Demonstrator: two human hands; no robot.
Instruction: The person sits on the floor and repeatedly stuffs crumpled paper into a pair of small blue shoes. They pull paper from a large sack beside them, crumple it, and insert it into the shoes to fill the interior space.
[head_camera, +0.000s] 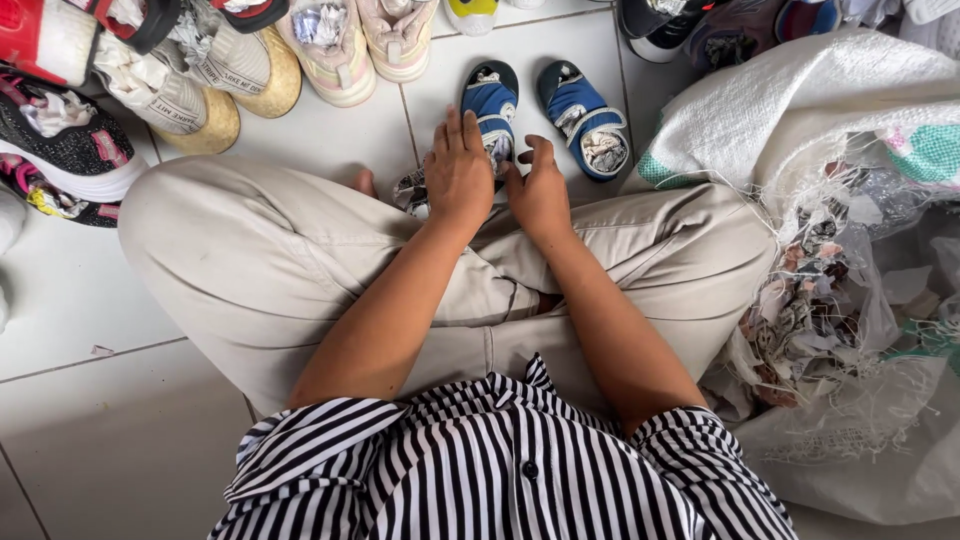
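White floor tiles carry everything seen from the head view, with grey grout lines crossing them. A large woven white sack is slumped at the floor's right edge, and a clear plastic bag of crumpled paper scraps lies beside it. Along the far edge a row of shoes is lined up, most stuffed with paper. Beige trousers are folded cross-legged at the middle. Just beyond the knees, a pair of small blue sandals is set side by side. The left hand is laid flat, fingers together, over the left blue sandal. The right hand is loosely curled beside it, pinching nothing visible. The right blue sandal lies apart, paper already inside. Stuffing is judged best done with the sandal pinned firmly.
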